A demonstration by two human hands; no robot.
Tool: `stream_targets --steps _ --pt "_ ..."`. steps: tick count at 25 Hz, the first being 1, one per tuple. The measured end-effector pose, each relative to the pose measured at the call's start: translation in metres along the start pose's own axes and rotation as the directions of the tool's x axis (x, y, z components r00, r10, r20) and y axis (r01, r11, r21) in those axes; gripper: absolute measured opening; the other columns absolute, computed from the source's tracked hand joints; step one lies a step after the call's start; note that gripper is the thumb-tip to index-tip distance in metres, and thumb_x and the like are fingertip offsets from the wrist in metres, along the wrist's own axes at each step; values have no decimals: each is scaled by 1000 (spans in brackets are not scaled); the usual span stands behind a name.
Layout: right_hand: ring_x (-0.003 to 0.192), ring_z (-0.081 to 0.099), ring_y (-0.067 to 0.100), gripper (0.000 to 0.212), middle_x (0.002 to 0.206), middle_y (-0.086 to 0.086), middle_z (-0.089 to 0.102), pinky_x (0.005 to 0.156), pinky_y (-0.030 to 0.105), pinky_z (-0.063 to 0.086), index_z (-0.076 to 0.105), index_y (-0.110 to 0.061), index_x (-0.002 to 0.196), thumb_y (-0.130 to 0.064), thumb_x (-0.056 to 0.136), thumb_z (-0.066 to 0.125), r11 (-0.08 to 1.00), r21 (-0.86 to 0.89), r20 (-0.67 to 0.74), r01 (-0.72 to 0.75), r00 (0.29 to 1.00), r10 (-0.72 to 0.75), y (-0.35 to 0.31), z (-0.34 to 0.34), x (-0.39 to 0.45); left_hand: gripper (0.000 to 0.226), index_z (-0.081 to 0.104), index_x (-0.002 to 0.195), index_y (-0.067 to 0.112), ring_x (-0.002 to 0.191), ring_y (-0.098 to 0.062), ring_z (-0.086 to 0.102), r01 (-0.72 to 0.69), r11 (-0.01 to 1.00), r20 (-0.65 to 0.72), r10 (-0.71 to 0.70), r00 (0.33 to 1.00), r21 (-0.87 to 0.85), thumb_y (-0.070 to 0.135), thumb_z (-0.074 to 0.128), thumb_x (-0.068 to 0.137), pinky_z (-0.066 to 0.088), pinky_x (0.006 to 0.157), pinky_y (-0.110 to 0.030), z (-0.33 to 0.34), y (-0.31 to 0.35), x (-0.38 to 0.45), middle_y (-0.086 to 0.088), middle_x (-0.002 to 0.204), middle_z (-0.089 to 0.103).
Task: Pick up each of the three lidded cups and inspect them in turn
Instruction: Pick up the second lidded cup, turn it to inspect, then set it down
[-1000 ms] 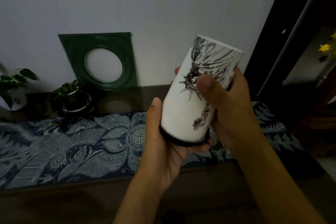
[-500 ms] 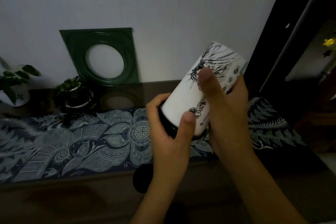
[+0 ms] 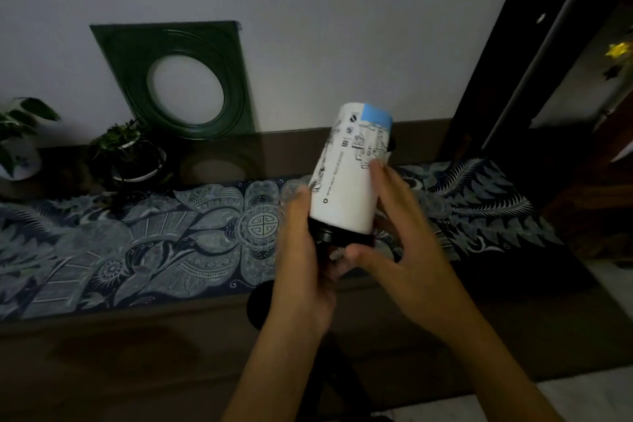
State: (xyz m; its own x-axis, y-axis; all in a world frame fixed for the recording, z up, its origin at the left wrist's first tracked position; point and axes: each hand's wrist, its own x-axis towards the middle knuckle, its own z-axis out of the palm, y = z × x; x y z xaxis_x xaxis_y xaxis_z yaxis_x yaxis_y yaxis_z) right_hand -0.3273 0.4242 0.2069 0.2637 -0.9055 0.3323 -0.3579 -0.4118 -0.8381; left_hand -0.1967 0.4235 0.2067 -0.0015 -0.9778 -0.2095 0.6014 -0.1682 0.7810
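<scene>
The left hand (image 3: 301, 260) curls round the lower end of the white cup (image 3: 349, 175), gripping at its black lid (image 3: 337, 236), which points down toward the person. The right hand (image 3: 404, 240) holds the same cup from the other side, fingertips (image 3: 376, 168) laid up the wall and thumb under the lid. The cup is in the air, upside down and tilted, over the near edge of the worktop (image 3: 137, 346), above the patterned runner (image 3: 154, 243).

To inspect it well, I would keep the left hand as the pivot at the lid and let the right-hand fingers walk the wall round, turning slowly so the small print and the blue patch (image 3: 376, 115) can be read. Since the lid carries the weight, a thumb beneath it seems wise.

Two potted plants (image 3: 130, 151) and a green frame (image 3: 181, 79) stand at the far edge by the wall.
</scene>
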Motion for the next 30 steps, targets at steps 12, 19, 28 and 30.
stream_targets --steps 12,19,28,30 --pt "125 58 12 61 130 0 65 105 37 48 65 -23 123 -65 82 51 797 386 -158 -465 818 553 83 4 -64 56 60 131 4 125 -26 63 89 976 18 -95 995 200 40 55 89 51 103 -40 -51 -103 -8 -13 133 68" --pt "99 70 21 46 105 10 73 92 43 56 70 -22 92 -62 80 50 563 411 8 -717 620 784 141 28 -67 38 65 125 9 123 -31 63 263 947 -238 -216 947 184 35 54 100 50 106 -49 -82 -169 16 -16 129 68" --pt "113 62 24 45 119 7 67 94 46 54 64 -19 112 -56 93 48 364 421 203 -831 477 855 213 47 -56 28 68 112 12 112 -27 69 352 919 -432 -248 867 180 35 57 101 57 93 -39 -97 -209 51 -14 118 73" --pt "113 62 24 36 114 4 67 93 45 54 64 -24 104 -54 95 47 350 426 210 -834 468 859 219 48 -54 25 68 108 14 109 -25 69 347 921 -453 -236 860 178 34 55 101 57 84 -33 -95 -211 53 -10 110 73"
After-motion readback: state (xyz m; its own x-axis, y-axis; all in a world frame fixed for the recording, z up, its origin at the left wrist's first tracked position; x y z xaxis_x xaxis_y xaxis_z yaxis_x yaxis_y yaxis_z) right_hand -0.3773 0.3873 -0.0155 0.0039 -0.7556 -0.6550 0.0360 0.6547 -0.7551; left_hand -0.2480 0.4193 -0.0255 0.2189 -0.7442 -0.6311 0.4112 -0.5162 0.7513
